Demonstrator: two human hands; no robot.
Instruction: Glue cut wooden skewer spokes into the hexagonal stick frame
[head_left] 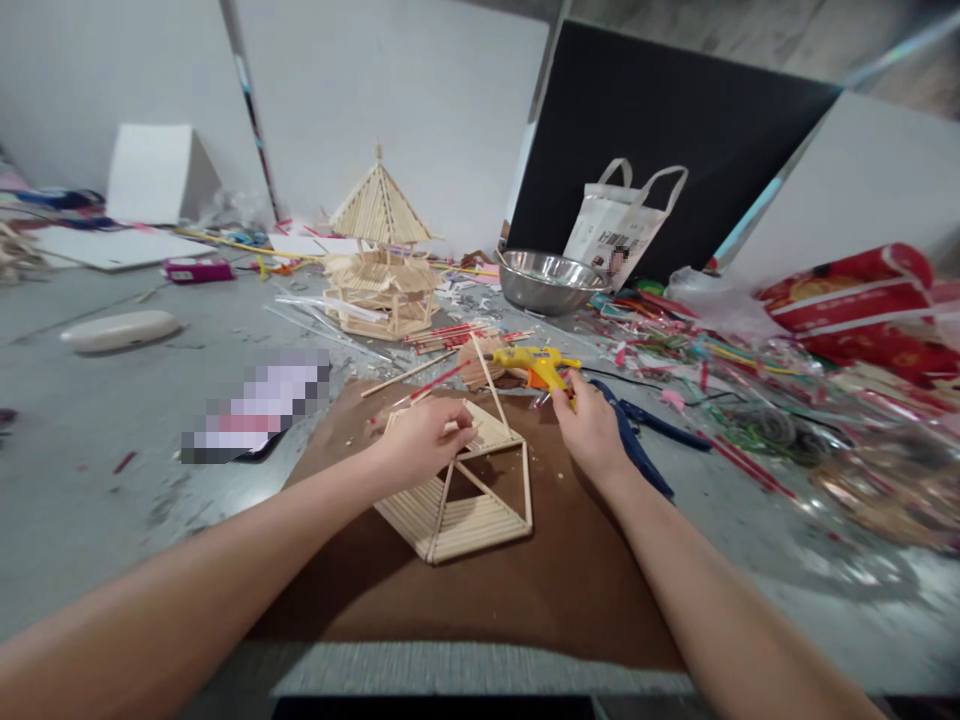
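A hexagonal frame of pale wooden sticks (480, 525) lies on a brown mat (555, 610), some of its sections filled with parallel sticks. Over its upper left part, my left hand (429, 435) is closed with a short pale stick between the fingertips. My right hand (591, 425) is wrapped round the handle of a yellow glue gun (536, 362), to the right of the frame. The gun's nozzle points left, above the mat's far edge. One loose stick (491, 385) leans at the frame's far corner.
Behind the mat stands a stick pagoda model (382, 215), with red-tipped sticks (450, 338) before it. A metal bowl (551, 282) and a white bag (619, 225) are farther back. Blue-handled pliers (637, 440) lie right, near plastic-wrapped clutter. A phone (262, 405) lies left.
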